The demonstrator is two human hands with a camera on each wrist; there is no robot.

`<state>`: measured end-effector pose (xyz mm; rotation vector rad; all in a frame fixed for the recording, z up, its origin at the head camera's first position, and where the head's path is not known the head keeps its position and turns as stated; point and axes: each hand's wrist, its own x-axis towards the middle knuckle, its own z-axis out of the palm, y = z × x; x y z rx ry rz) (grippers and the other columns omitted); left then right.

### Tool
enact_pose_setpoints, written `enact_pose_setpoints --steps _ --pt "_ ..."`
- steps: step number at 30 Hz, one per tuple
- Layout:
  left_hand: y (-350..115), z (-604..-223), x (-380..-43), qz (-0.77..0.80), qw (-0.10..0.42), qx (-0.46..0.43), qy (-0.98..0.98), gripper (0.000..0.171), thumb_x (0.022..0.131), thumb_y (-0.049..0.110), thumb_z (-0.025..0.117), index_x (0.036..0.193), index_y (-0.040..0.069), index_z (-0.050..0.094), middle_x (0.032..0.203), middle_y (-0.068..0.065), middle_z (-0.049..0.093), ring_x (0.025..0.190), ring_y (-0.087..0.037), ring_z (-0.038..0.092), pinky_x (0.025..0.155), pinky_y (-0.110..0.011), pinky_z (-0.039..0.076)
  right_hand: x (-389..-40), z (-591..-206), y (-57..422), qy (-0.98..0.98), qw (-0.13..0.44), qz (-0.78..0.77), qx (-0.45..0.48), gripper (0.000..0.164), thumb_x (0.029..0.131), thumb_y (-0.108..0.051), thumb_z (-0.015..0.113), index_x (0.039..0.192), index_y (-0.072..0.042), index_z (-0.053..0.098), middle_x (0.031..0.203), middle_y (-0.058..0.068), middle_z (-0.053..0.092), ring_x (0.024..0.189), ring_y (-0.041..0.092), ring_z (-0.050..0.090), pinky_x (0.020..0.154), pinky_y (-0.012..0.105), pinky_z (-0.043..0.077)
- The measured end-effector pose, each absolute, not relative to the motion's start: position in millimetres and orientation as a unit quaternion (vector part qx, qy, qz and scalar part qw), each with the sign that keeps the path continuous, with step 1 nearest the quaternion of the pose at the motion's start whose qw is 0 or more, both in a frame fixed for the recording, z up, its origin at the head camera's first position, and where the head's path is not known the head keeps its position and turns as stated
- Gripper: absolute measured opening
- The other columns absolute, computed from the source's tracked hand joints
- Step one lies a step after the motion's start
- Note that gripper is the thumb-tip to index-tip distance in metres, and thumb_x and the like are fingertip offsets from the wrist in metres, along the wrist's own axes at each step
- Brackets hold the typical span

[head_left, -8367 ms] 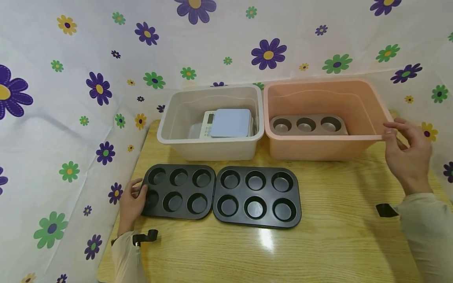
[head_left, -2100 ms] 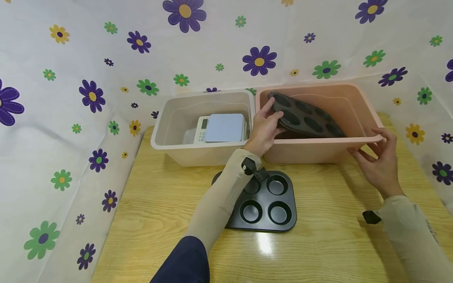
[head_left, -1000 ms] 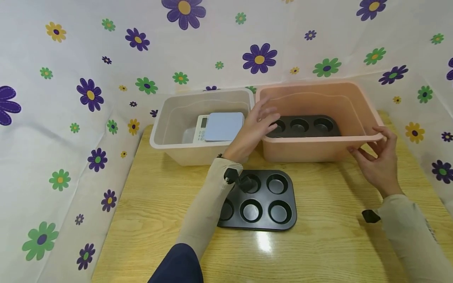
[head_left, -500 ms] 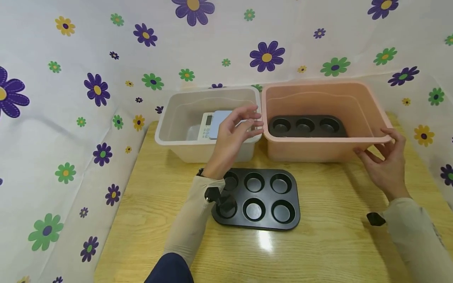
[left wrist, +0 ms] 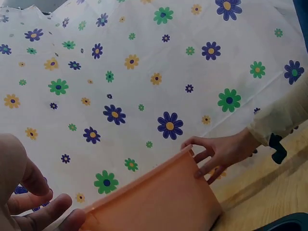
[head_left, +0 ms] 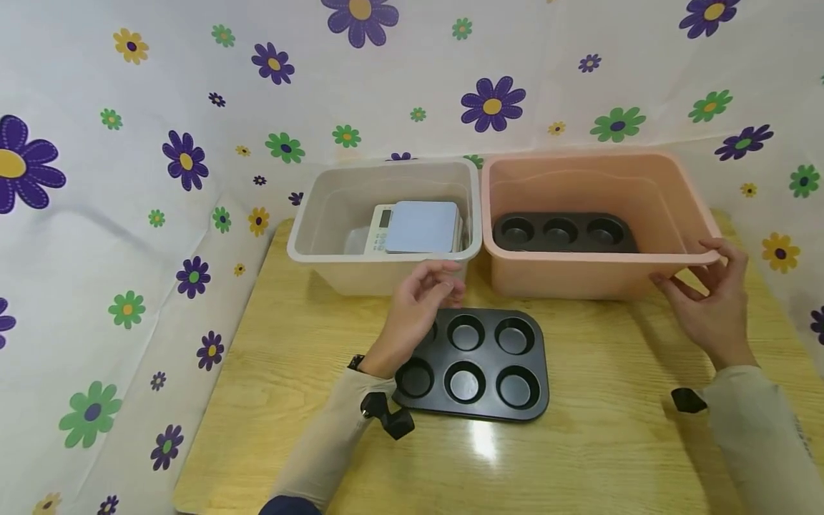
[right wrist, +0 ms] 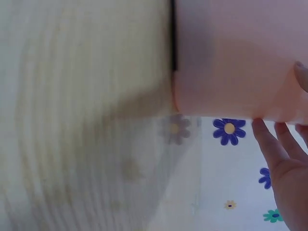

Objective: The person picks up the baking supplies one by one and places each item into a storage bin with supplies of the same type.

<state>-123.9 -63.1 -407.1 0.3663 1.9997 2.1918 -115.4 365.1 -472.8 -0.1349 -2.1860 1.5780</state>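
A black six-cup muffin pan [head_left: 476, 400] lies on the table in front of the two bins. My left hand [head_left: 415, 315] hovers at this pan's upper left, fingers loosely bent and holding nothing; it hides part of that end. In the left wrist view, the fingers [left wrist: 53, 211] show nothing between them. My right hand [head_left: 714, 307] grips the front right corner of the peach plastic bin [head_left: 573, 275], thumb on the outside wall and fingers at the rim. Inside that bin sits another black muffin pan [head_left: 560, 243], with one row of cups showing above the front wall.
A cream plastic bin [head_left: 360, 275] stands left of the peach one, their rims side by side. In it lies a kitchen scale [head_left: 421, 227] with a pale blue top. Flower-printed cloth [head_left: 360, 93] hangs behind the wooden table [head_left: 277, 343].
The left-hand muffin pan went into the peach bin, over the bronze-coloured one, and my left hand let go. It then drew back left and toward me. My right hand moved along to the bin's corner.
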Motion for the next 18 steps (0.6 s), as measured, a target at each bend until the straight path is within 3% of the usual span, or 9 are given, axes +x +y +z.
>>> enact_pose_setpoints --steps 3,6,10,14,18 --pt "-67.1 -419.6 -117.4 0.719 0.09 0.112 0.68 0.029 0.11 -0.001 0.053 0.137 -0.006 0.062 0.118 -0.04 0.067 0.095 -0.012 0.073 0.09 -0.029 0.065 -115.9 -470.7 367.1 -0.788 0.212 0.576 -0.052 0.086 0.09 0.019 0.074 0.16 -0.015 0.038 0.157 -0.004 0.051 0.131 0.004 0.064 0.092 0.008 0.053" --pt "-72.9 -430.3 -110.2 0.71 0.097 0.096 0.691 0.028 0.11 -0.001 0.054 0.135 -0.006 0.063 0.115 -0.038 0.069 0.092 -0.011 0.073 0.085 -0.027 0.064 -116.5 -469.1 367.6 -0.772 0.207 0.598 -0.048 0.084 0.09 0.02 0.074 0.158 -0.014 0.039 0.156 -0.004 0.051 0.129 0.004 0.065 0.09 0.008 0.053" --pt "-82.7 -442.8 -101.1 0.682 0.099 0.079 0.72 0.026 0.108 0.0 0.054 0.131 -0.003 0.066 0.112 -0.035 0.07 0.09 -0.027 0.074 0.071 -0.024 0.06 -116.3 -469.4 368.7 -0.728 0.202 0.655 -0.03 0.082 0.089 0.023 0.072 0.156 -0.013 0.041 0.154 -0.002 0.052 0.126 0.005 0.066 0.089 0.009 0.055" --pt "-95.3 -454.3 -96.8 0.629 0.064 0.079 0.771 0.025 0.106 0.005 0.059 0.128 -0.001 0.069 0.109 -0.028 0.074 0.091 -0.041 0.071 0.066 -0.022 0.053 -115.8 -469.9 369.7 -0.684 0.202 0.701 -0.01 0.082 0.088 0.028 0.069 0.155 -0.011 0.041 0.153 0.001 0.053 0.125 0.007 0.067 0.09 0.012 0.057" --pt "-114.2 -473.3 -91.9 0.575 0.015 0.058 0.816 0.023 0.106 0.008 0.064 0.126 0.002 0.072 0.107 -0.016 0.076 0.088 -0.025 0.07 0.069 -0.019 0.052 -115.2 -469.8 369.8 -0.674 0.203 0.71 -0.003 0.081 0.087 0.03 0.067 0.154 -0.01 0.042 0.151 0.002 0.051 0.123 0.008 0.067 0.089 0.013 0.058"
